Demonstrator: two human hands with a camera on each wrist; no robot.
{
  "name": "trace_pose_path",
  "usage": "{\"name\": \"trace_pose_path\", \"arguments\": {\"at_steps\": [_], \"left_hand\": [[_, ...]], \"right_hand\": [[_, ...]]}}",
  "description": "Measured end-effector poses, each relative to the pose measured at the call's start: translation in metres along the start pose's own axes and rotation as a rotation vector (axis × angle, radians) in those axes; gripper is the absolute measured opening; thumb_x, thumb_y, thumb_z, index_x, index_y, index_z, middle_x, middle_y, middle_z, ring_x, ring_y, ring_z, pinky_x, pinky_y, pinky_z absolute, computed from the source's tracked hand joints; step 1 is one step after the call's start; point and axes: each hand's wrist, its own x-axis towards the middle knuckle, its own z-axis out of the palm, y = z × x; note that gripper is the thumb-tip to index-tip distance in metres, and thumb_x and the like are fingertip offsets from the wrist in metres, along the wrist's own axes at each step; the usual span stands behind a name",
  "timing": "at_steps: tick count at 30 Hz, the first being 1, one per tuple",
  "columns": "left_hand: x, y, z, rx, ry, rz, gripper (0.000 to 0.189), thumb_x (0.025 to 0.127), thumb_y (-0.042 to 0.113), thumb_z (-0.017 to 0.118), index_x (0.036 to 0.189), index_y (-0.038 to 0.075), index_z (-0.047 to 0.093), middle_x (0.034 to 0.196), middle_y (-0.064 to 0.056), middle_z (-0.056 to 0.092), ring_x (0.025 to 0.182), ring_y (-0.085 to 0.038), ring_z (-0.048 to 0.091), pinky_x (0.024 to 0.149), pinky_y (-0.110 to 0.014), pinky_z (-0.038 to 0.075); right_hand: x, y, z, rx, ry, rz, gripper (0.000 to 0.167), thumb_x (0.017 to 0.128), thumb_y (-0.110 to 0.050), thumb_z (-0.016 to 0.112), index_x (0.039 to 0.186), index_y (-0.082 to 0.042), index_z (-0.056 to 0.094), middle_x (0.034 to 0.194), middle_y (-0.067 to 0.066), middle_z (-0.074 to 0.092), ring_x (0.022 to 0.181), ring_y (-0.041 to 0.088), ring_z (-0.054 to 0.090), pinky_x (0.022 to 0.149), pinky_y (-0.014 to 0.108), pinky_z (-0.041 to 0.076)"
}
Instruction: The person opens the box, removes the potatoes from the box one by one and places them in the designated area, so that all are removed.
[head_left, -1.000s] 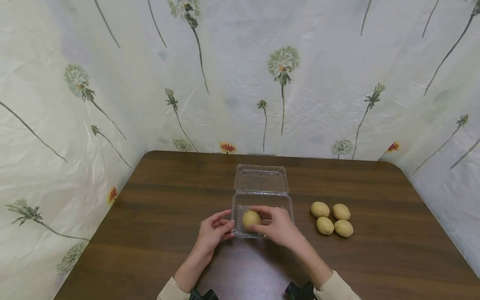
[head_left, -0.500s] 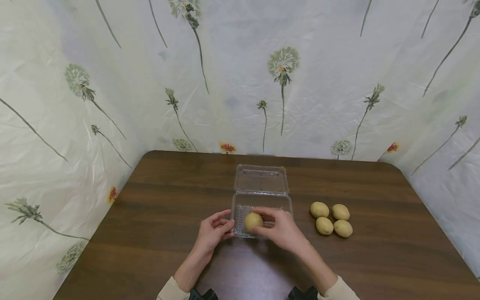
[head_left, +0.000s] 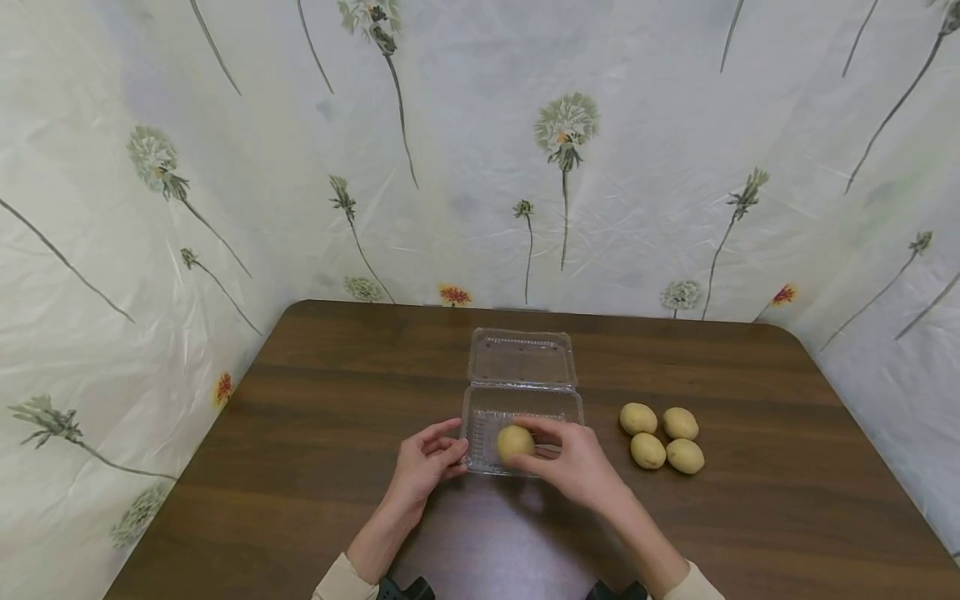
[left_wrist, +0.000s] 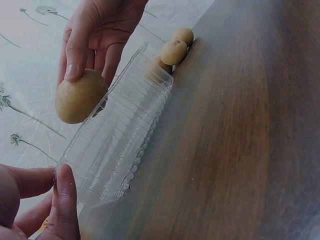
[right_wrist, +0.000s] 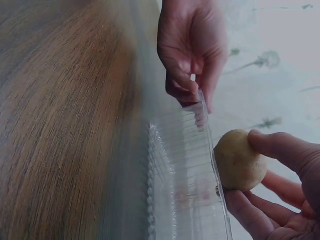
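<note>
A clear plastic clamshell container [head_left: 474, 417] lies on the table, its lid [head_left: 522, 357] folded back away from me. My left hand [head_left: 424, 467] pinches the rim at its left side, thumb and finger on either face of the wall in the left wrist view. Between the thumb and fingers of my right hand [head_left: 573, 460] is a yellowish potato [head_left: 515, 445]. The right wrist view has this potato [right_wrist: 241, 160] at rim height, over the container's mouth. Several more potatoes [head_left: 648, 451] sit grouped on the table to the right of the container.
The brown wooden table [head_left: 337, 417] has rounded far corners. Behind it and at both sides hangs a pale sheet [head_left: 465, 167] printed with dandelions. Dark wrist devices [head_left: 405, 589] show at the lower edge of the head view.
My right hand has shifted a little to the right with the potato, still over the container. The left hand and the container stay in place.
</note>
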Motion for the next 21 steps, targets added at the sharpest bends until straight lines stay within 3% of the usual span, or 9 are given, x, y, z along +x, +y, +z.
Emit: {"name": "trace_pose_path", "arguments": {"at_steps": [6, 11, 21], "left_hand": [[0.0, 0.001, 0.0, 0.008, -0.001, -0.001, 0.044, 0.088, 0.007, 0.073, 0.129, -0.002, 0.059, 0.086, -0.006, 0.062, 0.073, -0.014, 0.062, 0.07, -0.029, 0.06], [-0.001, 0.001, 0.0, 0.011, -0.002, 0.0, 0.045, 0.088, 0.006, 0.073, 0.13, -0.002, 0.059, 0.086, -0.007, 0.063, 0.074, -0.014, 0.062, 0.07, -0.029, 0.06], [-0.001, 0.001, -0.001, 0.004, -0.004, -0.003, 0.046, 0.089, 0.007, 0.073, 0.131, -0.002, 0.058, 0.086, -0.007, 0.063, 0.075, -0.014, 0.062, 0.071, -0.029, 0.06]], "right_hand": [[-0.004, 0.002, -0.002, 0.039, 0.013, -0.029, 0.051, 0.08, -0.017, 0.083, 0.124, 0.001, 0.064, 0.121, 0.016, 0.065, 0.105, 0.028, 0.065, 0.085, 0.029, 0.055], [-0.008, 0.001, -0.005, 0.049, 0.031, -0.015, 0.048, 0.079, -0.015, 0.084, 0.122, -0.007, 0.067, 0.119, 0.014, 0.065, 0.104, 0.026, 0.065, 0.084, 0.028, 0.055], [-0.017, 0.001, -0.012, 0.068, 0.064, 0.023, 0.049, 0.077, -0.014, 0.085, 0.123, -0.008, 0.067, 0.119, 0.015, 0.065, 0.102, 0.027, 0.066, 0.082, 0.027, 0.056]]}}
